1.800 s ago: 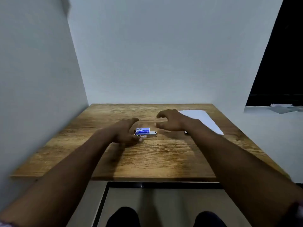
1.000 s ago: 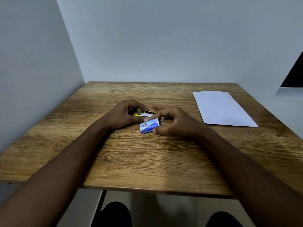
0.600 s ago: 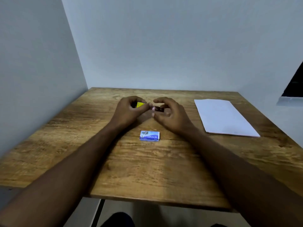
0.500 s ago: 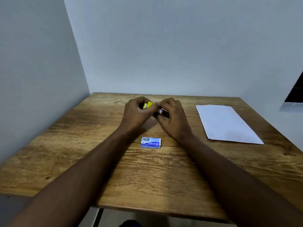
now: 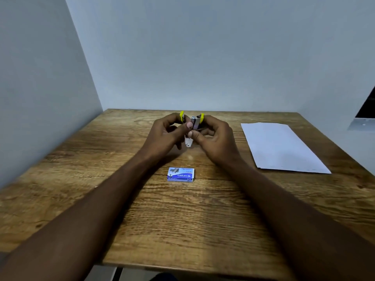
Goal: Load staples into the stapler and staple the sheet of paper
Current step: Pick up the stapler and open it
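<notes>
A: We are checking the container first. The small blue-and-white cardboard staple box [image 5: 180, 174] is lying flat and closed on the brown wood-grain table [image 5: 182, 224], between our forearms; its contents are hidden.

B: We are holding the small yellow-and-metal stapler [image 5: 194, 123] above the table, hinged open, long axis roughly upright, yellow ends uppermost. Our left hand [image 5: 164, 136] and right hand [image 5: 218, 138] are both gripping it. The white rectangular paper sheet [image 5: 280, 147] is lying well apart, to our right.
</notes>
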